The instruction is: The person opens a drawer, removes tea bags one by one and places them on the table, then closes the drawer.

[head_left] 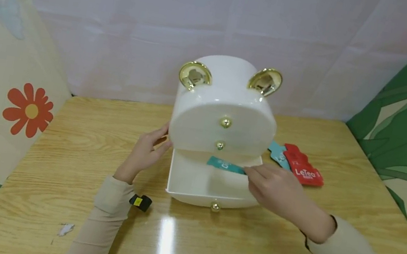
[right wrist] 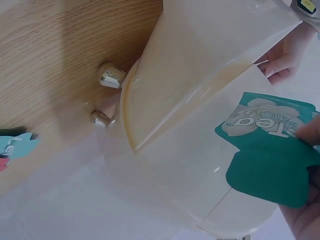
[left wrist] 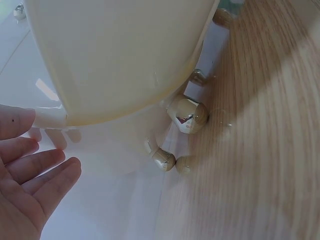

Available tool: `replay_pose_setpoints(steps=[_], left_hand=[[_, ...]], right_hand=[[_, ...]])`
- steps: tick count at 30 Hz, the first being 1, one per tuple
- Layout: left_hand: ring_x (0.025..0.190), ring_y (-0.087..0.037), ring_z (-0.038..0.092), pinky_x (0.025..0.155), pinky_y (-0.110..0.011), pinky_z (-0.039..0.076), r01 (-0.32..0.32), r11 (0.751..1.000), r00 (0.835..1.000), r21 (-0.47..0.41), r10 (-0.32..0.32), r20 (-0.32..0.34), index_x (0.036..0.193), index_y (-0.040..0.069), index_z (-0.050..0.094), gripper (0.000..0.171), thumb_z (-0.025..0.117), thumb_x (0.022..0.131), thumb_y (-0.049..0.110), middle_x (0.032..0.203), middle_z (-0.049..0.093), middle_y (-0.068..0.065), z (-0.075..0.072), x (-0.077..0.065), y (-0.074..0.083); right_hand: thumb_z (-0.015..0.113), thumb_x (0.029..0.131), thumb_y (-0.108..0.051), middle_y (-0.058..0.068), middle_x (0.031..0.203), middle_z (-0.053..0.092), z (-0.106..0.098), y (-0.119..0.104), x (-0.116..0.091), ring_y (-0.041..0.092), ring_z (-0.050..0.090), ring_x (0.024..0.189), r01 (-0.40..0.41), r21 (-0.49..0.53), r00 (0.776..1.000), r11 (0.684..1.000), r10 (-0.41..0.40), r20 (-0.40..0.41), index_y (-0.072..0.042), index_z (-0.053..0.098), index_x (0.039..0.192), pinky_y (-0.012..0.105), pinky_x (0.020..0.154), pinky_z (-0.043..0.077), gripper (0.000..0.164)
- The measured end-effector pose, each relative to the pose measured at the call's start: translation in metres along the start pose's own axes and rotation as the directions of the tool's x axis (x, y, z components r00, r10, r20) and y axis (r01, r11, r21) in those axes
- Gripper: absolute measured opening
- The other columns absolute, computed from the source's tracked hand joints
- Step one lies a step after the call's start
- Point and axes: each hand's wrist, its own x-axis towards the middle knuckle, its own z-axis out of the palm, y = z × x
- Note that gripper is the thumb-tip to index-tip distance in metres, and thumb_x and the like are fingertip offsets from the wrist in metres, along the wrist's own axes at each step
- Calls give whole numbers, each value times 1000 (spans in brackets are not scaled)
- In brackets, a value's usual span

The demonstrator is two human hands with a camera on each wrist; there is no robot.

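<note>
A glossy white storage box (head_left: pixel 213 128) with two gold ears and round gold knobs stands on the table, its bottom drawer (head_left: pixel 191 199) pulled out. Over that drawer, my right hand (head_left: pixel 275 192) pinches a green tea packet (head_left: pixel 226 165) by one end. White lettering with "Tea" shows on the packet (right wrist: pixel 270 170) in the right wrist view. My left hand (head_left: pixel 145 153) rests against the box's left side, fingers fairly straight. In the left wrist view the left hand (left wrist: pixel 32 185) lies along the white wall, thumb near the front edge.
Right of the box lie a red "LeTea" packet (head_left: pixel 304 167) and a light blue packet (head_left: pixel 279 155), overlapping. A white scrap (head_left: pixel 66 229) is at the table's front left. A black piece with a yellow label (head_left: pixel 140 202) is by my left sleeve. Painted panels flank the table (head_left: pixel 71 158).
</note>
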Motion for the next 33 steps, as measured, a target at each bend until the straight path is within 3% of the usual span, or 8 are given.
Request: replay_pose_setpoints(steps=[2, 4, 6, 12, 17, 24, 30, 33], left_hand=[[107, -43, 48, 85, -53, 45, 2, 1000, 1000, 4, -2, 0, 126, -20, 37, 46, 53, 83, -13, 122, 45, -33, 0, 0, 0], [108, -43, 48, 86, -53, 45, 6, 1000, 1000, 7, -6, 2, 126, -20, 37, 46, 53, 83, -12, 123, 45, -32, 0, 0, 1], [109, -42, 48, 86, -52, 45, 12, 1000, 1000, 8, -13, 6, 126, -19, 37, 46, 53, 84, -12, 124, 45, -32, -1, 0, 1], [109, -42, 48, 87, -52, 45, 31, 1000, 999, 5, -31, 10, 126, -20, 36, 47, 54, 84, -11, 124, 44, -32, 0, 0, 0], [110, -42, 47, 87, -52, 44, 8, 1000, 1000, -3, -8, 10, 126, -21, 36, 47, 53, 83, -12, 125, 42, -32, 0, -1, -2], [111, -42, 45, 86, -54, 44, -25, 1000, 1000, -11, 25, 6, 126, -20, 37, 46, 53, 83, -13, 125, 42, -32, 0, -1, -4], [113, -41, 45, 88, -53, 43, 9, 1000, 1000, -16, -9, 21, 127, -19, 36, 46, 53, 84, -12, 127, 41, -31, 0, -1, -2], [113, -41, 44, 89, -53, 43, 18, 1000, 1000, -16, -17, 23, 127, -19, 36, 46, 52, 85, -12, 127, 41, -31, 0, -1, -2]], right_hand=[[61, 81, -11, 11, 77, 66, -2, 1, -3, 22, 61, 65, -12, 13, 1000, 1000, 12, -9, 3, 66, 86, 34, 48, 54, 16], [42, 93, -20, 11, 75, 66, -4, 3, -6, 22, 62, 64, -20, 26, 1000, 999, 21, -21, 4, 66, 86, 35, 47, 54, 35], [21, 97, -29, 11, 75, 65, -5, 4, -9, 22, 62, 63, -35, 26, 999, 999, 36, -33, 5, 66, 85, 34, 46, 54, 58], [27, 97, -29, 9, 72, 65, -8, 7, -20, 18, 58, 55, -74, -15, 993, 997, 72, -97, 3, 67, 80, 29, 37, 48, 54], [30, 96, -29, 9, 67, 62, -13, 12, -32, 17, 55, 51, -127, -48, 984, 991, 120, -130, 3, 66, 77, 31, 36, 46, 52], [29, 95, -34, 11, 65, 61, -23, 20, -54, 16, 52, 48, -237, -79, 968, 968, 228, -105, 3, 65, 78, 32, 34, 44, 55], [27, 95, -37, 8, 57, 55, -27, 30, -69, 11, 43, 42, -292, -109, 954, 950, 282, -98, -1, 59, 70, 28, 31, 36, 54], [27, 95, -37, 11, 58, 57, -29, 37, -76, 15, 46, 41, -312, -122, 948, 942, 299, -111, 1, 60, 70, 29, 30, 36, 57]])
